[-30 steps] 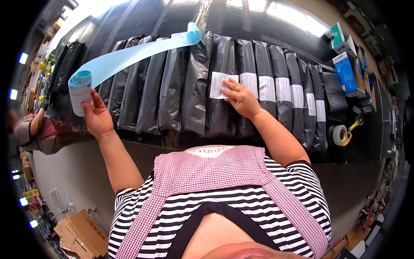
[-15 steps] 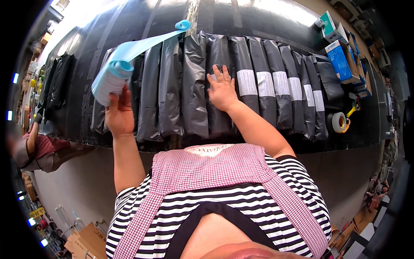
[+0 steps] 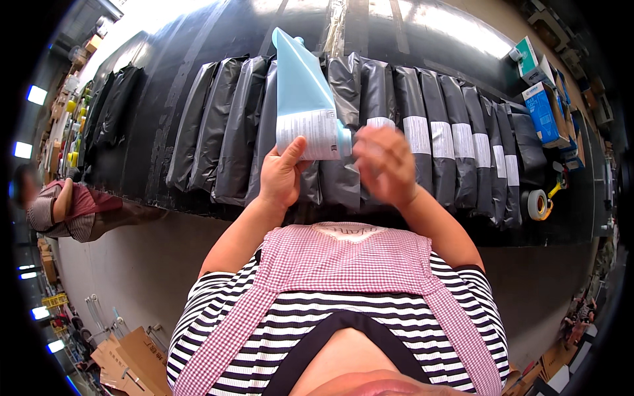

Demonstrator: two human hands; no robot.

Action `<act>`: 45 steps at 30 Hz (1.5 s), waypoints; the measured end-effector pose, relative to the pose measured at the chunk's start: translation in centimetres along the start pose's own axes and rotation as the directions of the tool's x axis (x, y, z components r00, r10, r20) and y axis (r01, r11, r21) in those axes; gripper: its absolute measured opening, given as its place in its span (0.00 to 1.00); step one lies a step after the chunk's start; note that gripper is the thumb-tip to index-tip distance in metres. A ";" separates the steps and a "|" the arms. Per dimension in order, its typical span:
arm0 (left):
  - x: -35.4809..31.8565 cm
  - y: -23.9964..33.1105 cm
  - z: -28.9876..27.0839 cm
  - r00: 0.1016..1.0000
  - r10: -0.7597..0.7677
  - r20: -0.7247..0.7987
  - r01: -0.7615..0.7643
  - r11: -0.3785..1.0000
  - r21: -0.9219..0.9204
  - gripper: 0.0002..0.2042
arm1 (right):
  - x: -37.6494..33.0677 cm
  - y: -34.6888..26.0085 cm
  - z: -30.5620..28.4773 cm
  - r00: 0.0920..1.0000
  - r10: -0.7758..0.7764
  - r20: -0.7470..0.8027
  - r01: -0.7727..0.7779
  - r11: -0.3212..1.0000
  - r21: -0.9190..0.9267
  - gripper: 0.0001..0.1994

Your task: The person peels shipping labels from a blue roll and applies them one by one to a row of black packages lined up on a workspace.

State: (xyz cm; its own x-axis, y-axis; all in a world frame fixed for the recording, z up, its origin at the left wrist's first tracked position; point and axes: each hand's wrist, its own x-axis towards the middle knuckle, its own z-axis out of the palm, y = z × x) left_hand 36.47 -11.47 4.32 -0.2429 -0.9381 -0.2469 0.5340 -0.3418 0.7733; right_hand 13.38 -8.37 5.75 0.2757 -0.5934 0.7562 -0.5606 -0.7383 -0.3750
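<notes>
My left hand (image 3: 282,175) grips a roll of light blue backing strip (image 3: 300,86) whose free end rises toward the far side of the table. A white printed label (image 3: 310,134) sits on the strip just above my thumb. My right hand (image 3: 383,165), blurred, is raised beside the roll with fingers curled at the label's right edge; whether it pinches the label is unclear. Below both hands a row of grey plastic mailer bags (image 3: 370,99) lies overlapping on the black table (image 3: 198,39). Several bags to the right carry white labels (image 3: 441,140).
A tape roll on a dispenser (image 3: 540,203) lies at the table's right end, with blue and white boxes (image 3: 543,112) behind it. Another person's arm in a checked sleeve (image 3: 63,211) rests at the table's left. Flattened cardboard (image 3: 129,356) lies on the floor lower left.
My left hand has brought the label roll from the far left to the middle. My right hand has lifted off the bags and come up to the roll.
</notes>
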 end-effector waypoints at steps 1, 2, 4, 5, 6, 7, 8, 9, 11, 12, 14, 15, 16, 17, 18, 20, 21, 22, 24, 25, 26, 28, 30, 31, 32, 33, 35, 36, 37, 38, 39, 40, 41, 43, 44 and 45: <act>-0.1 -0.1 0.3 0.999 -0.044 0.010 0.044 0.999 0.005 0.20 | 0.4 -1.3 0.1 0.992 -0.085 0.096 0.094 0.991 -0.091 0.21; -0.2 -0.1 0.5 0.996 -0.088 0.019 0.088 0.996 0.009 0.20 | 0.8 -2.4 0.4 0.967 -0.159 0.200 0.194 0.966 -0.170 0.22; -0.5 0.0 0.3 0.974 -0.144 0.176 0.150 0.988 -0.021 0.23 | 1.0 -2.7 0.8 0.958 -0.147 0.247 0.197 0.961 -0.193 0.25; -0.6 0.0 -0.3 0.953 -0.158 0.260 0.166 0.986 -0.012 0.22 | 0.9 -1.9 1.2 0.979 -0.066 0.190 0.094 0.985 -0.141 0.26; -0.8 0.1 -0.8 0.926 -0.170 0.337 0.182 0.983 -0.004 0.22 | 1.1 -1.6 1.4 0.990 0.019 0.141 -0.008 0.997 -0.078 0.28; -0.5 0.1 -1.1 0.917 -0.132 0.377 -0.013 0.934 0.357 0.18 | 1.2 -1.6 1.5 0.989 0.109 0.098 -0.113 0.993 0.034 0.32; -0.4 0.0 -1.3 0.925 -0.116 0.361 -0.048 0.908 0.416 0.17 | 1.2 -1.8 1.4 0.978 0.182 0.097 -0.191 0.977 0.094 0.33; -0.4 0.2 -0.9 0.933 -0.100 0.346 -0.082 0.877 0.474 0.16 | 1.2 -2.2 1.4 0.962 0.254 0.099 -0.267 0.951 0.154 0.34; -0.7 0.2 -0.6 0.932 -0.008 0.363 -0.199 0.825 0.530 0.13 | 1.0 -2.5 1.8 0.943 0.328 0.060 -0.333 0.917 0.221 0.33; -0.9 0.2 -0.4 0.932 0.003 0.363 -0.202 0.835 0.512 0.12 | 1.1 -2.7 1.8 0.937 0.346 0.054 -0.349 0.913 0.213 0.32; -1.2 0.2 0.0 0.932 0.025 0.362 -0.208 0.854 0.476 0.11 | 1.6 -3.1 1.6 0.924 0.381 0.042 -0.381 0.903 0.198 0.30; -1.2 0.3 0.0 0.922 0.055 0.384 -0.251 0.838 0.484 0.11 | 1.7 -3.1 1.6 0.922 0.384 0.040 -0.385 0.905 0.180 0.29; -1.2 0.4 0.0 0.910 0.083 0.407 -0.294 0.821 0.490 0.11 | 1.7 -3.2 1.5 0.921 0.388 0.037 -0.389 0.907 0.163 0.27; -1.2 0.4 0.0 0.896 0.111 0.429 -0.336 0.801 0.495 0.12 | 1.8 -3.2 1.5 0.920 0.392 0.034 -0.392 0.908 0.146 0.26; -1.2 0.5 -0.1 0.889 0.126 0.441 -0.363 0.782 0.507 0.12 | 1.8 -3.4 1.5 0.907 0.420 0.030 -0.417 0.886 0.202 0.25; -1.1 0.5 -0.4 0.872 0.153 0.466 -0.413 0.740 0.531 0.13 | 1.8 -3.8 1.6 0.880 0.475 0.026 -0.458 0.832 0.312 0.22; -1.0 0.5 -0.5 0.864 0.170 0.474 -0.440 0.711 0.548 0.14 | 1.7 -3.7 1.6 0.882 0.471 0.025 -0.454 0.833 0.318 0.20; -1.0 0.5 -0.6 0.856 0.186 0.482 -0.466 0.681 0.564 0.14 | 1.6 -3.4 1.6 0.884 0.467 0.025 -0.449 0.833 0.323 0.18; -0.9 0.4 -0.7 0.849 0.207 0.487 -0.492 0.645 0.584 0.15 | 1.4 -3.1 1.8 0.878 0.477 0.023 -0.455 0.821 0.344 0.15; -0.9 0.4 -0.7 0.850 0.212 0.482 -0.493 0.640 0.589 0.15 | 1.3 -3.0 1.9 0.871 0.491 0.022 -0.465 0.809 0.359 0.13; -0.9 0.3 -0.7 0.851 0.217 0.478 -0.494 0.635 0.593 0.15 | 1.3 -2.9 2.0 0.863 0.504 0.021 -0.475 0.797 0.374 0.11; -0.9 0.7 -0.5 0.858 0.205 0.471 -0.497 0.565 0.659 0.15 | 1.7 -2.4 1.8 0.881 0.468 0.066 -0.461 0.821 0.337 0.09; -0.8 1.1 -0.8 0.877 0.169 0.450 -0.464 0.543 0.700 0.15 | 2.0 -1.2 1.5 0.840 0.517 0.162 -0.534 0.736 0.416 0.08; -0.6 1.3 -1.3 0.891 0.136 0.433 -0.430 0.557 0.710 0.15 | 2.0 -0.1 1.5 0.785 0.572 0.240 -0.605 0.620 0.499 0.08; -0.3 1.4 -1.7 0.904 0.102 0.415 -0.396 0.570 0.720 0.15 | 2.2 1.1 1.2 0.724 0.610 0.323 -0.664 0.488 0.566 0.09; -0.3 1.7 -2.4 0.920 0.092 0.381 -0.363 0.568 0.739 0.13 | 3.2 2.3 0.3 0.582 0.687 0.435 -0.771 0.297 0.563 0.12; 0.4 2.0 -4.0 0.938 0.045 0.343 -0.276 0.695 0.664 0.12 | 4.6 5.3 -1.9 0.433 0.783 0.446 -0.795 0.099 0.599 0.17; 0.6 2.1 -5.1 0.947 0.020 0.320 -0.226 0.751 0.621 0.11 | 5.3 6.6 -3.1 0.401 0.783 0.476 -0.785 0.026 0.618 0.20; 0.8 2.3 -5.6 0.966 0.008 0.257 -0.148 0.835 0.530 0.10 | 5.7 7.0 -3.9 0.422 0.786 0.451 -0.731 0.001 0.683 0.20; 0.6 2.7 -6.1 0.989 -0.043 0.144 -0.030 0.883 0.469 0.09 | 6.0 7.2 -4.2 0.442 0.791 0.424 -0.670 -0.023 0.742 0.21; 0.7 2.7 -6.6 0.997 -0.003 0.081 -0.029 0.920 0.390 0.10 | 6.4 6.7 -4.2 0.490 0.783 0.383 -0.593 -0.022 0.805 0.21; 0.8 2.7 -7.2 0.999 0.032 0.014 -0.035 0.951 0.309 0.10 | 6.5 5.8 -4.1 0.534 0.776 0.337 -0.511 -0.022 0.860 0.21; 0.9 3.0 -7.7 0.999 0.045 -0.007 -0.041 0.956 0.292 0.11 | 6.6 5.2 -3.8 0.572 0.768 0.287 -0.423 -0.024 0.906 0.21; 1.2 3.6 -8.7 0.997 0.069 -0.047 -0.054 0.965 0.258 0.11 | 6.4 5.2 -3.3 0.488 0.815 0.313 -0.372 -0.130 0.919 0.20; 1.3 3.7 -9.0 0.996 0.074 -0.046 -0.060 0.964 0.258 0.11 | 6.3 5.2 -3.0 0.444 0.834 0.327 -0.342 -0.180 0.922 0.20; 1.5 3.9 -9.0 0.996 0.081 -0.041 -0.068 0.964 0.257 0.11 | 6.3 5.4 -2.8 0.434 0.830 0.349 -0.332 -0.213 0.919 0.20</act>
State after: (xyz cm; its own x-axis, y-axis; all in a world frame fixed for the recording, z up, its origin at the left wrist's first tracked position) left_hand 45.49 -14.67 1.66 -0.1656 -0.9643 -0.2066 0.3228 -0.2510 0.9126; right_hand 9.88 -15.18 9.96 -0.0732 -0.9827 -0.1704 0.7454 0.0596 -0.6640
